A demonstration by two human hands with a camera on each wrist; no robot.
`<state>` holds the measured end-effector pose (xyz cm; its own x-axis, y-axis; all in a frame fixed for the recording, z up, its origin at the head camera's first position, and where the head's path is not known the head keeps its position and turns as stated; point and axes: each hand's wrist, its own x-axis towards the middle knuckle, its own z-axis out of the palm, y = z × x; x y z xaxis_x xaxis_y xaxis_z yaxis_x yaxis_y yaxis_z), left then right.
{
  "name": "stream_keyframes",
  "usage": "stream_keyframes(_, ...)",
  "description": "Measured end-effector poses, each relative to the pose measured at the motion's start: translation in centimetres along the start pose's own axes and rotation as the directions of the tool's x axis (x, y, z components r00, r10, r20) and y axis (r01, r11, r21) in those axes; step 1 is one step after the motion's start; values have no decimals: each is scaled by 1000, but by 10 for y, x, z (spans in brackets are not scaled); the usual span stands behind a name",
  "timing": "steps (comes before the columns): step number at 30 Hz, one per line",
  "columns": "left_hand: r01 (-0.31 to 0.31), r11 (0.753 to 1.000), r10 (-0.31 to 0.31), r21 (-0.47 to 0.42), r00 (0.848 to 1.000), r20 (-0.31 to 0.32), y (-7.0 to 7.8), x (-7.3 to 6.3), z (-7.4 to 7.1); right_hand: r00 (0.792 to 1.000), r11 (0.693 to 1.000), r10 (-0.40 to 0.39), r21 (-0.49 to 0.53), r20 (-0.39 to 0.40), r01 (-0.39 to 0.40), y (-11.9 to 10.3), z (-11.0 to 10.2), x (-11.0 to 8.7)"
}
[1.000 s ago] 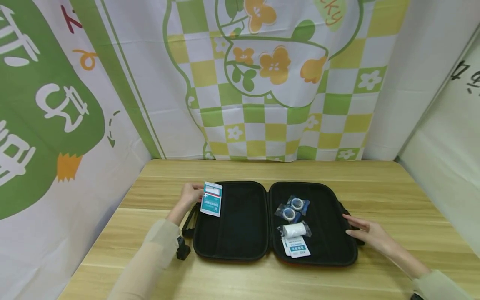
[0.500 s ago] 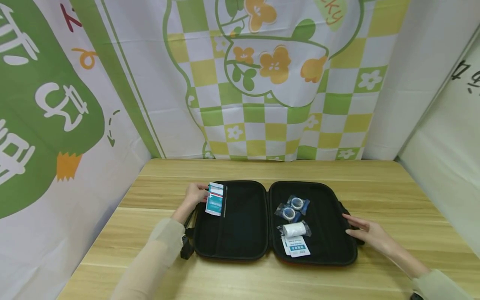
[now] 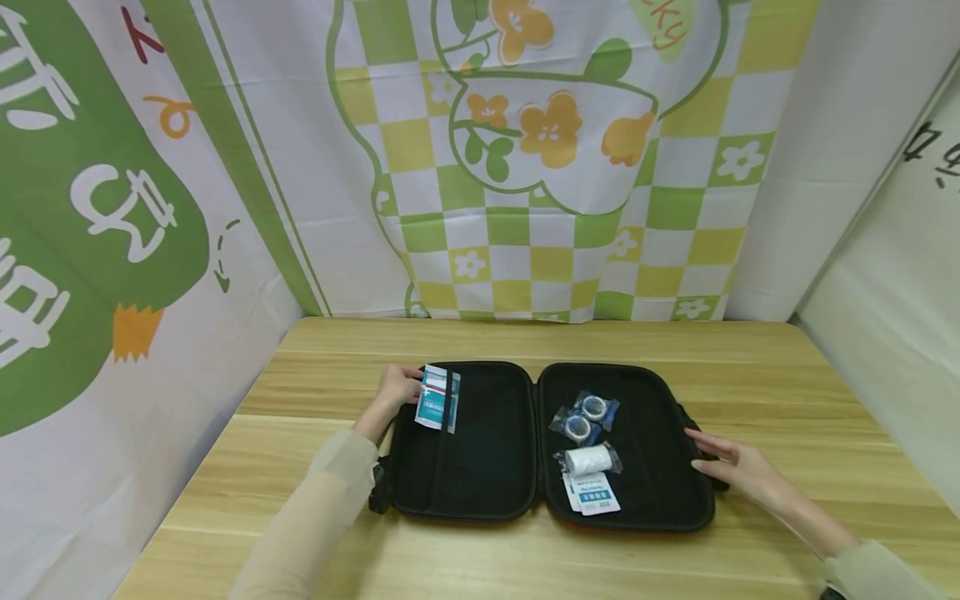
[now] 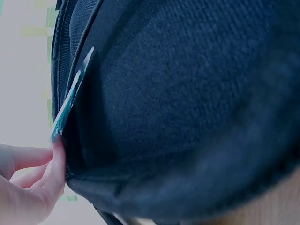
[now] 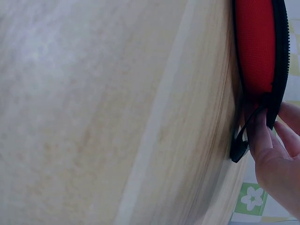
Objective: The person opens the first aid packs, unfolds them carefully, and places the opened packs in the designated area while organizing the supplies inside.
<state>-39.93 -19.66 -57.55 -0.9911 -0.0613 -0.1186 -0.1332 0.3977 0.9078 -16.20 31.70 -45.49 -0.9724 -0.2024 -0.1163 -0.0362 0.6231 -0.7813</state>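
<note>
A zip case (image 3: 491, 467) with black lining and a red outside (image 5: 255, 47) lies open flat on the table. My left hand (image 3: 399, 390) pinches a flat teal-and-white packet (image 3: 433, 400) by its outer edge, at the far left of the case. A black strap (image 3: 447, 400) of the case crosses over the packet. In the left wrist view the packet (image 4: 70, 101) is seen nearly edge-on, tilted against the lining, between thumb and fingers. My right hand (image 3: 738, 471) holds the case's right rim, fingers on both sides of it in the right wrist view.
In the case's right half lie two tape rolls (image 3: 577, 428) in blue-and-clear wrappers, a wrapped white bandage roll (image 3: 588, 460) and small white-and-blue packets (image 3: 597, 497) partly under it. The wooden table (image 3: 480, 558) ends at a printed curtain (image 3: 510, 250).
My left hand has moved right and brought the packet further over the case's left half, its right part now beneath the black strap. The right hand has stayed at the rim.
</note>
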Motion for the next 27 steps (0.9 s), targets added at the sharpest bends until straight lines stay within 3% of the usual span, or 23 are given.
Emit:
stream_keyframes(1,18,1000,-18,11,1000,5,0,1,0,1000,1000,0,-2,0,0,0,0,0)
stream_keyframes(3,-37,999,37,-9,999,12,-1,-1,-2,1000,1000,1,-6,-1,-1,0,0,0)
stream_keyframes(6,-7,999,5,46,1000,31,39,-35,-8,1000,1000,7,-8,-2,-7,0,0,0)
stream_keyframes(8,24,996,-27,88,999,29,86,-73,-12,1000,1000,8,2,3,-8,0,0,0)
stream_keyframes(10,98,983,-103,153,994,23,123,-100,-13,1000,1000,19,1,3,-19,-1,0,-1)
stream_keyframes(12,115,980,-119,161,993,20,132,-107,-12,1000,1000,17,5,7,-17,-1,0,-1)
stream_keyframes(15,80,982,-89,173,995,46,124,-102,-11,1000,1000,17,-7,1,-17,-2,0,-1)
stream_keyframes(17,14,988,-26,155,997,74,101,-84,-6,1000,1000,8,-8,-2,-8,-2,0,-1)
stream_keyframes(18,10,987,-24,157,996,89,90,-73,-3,1000,1000,8,-11,-4,-8,-2,0,-1)
stream_keyframes(20,-40,989,24,140,993,116,60,-46,5,1000,1000,10,-18,-7,-10,-2,0,-2)
stream_keyframes(21,-58,989,41,134,991,125,62,-48,6,1000,1000,10,-20,-6,-11,-2,0,-2)
stream_keyframes(22,-42,991,25,131,991,133,50,-35,11,1000,1000,11,-22,-5,-12,-2,0,-2)
stream_keyframes(25,-58,993,41,106,987,154,31,-18,19,1000,999,12,-30,-5,-12,-2,0,-1)
stream_keyframes(27,-48,993,30,109,987,159,29,-17,22,1000,999,11,-36,-8,-11,-2,0,-1)
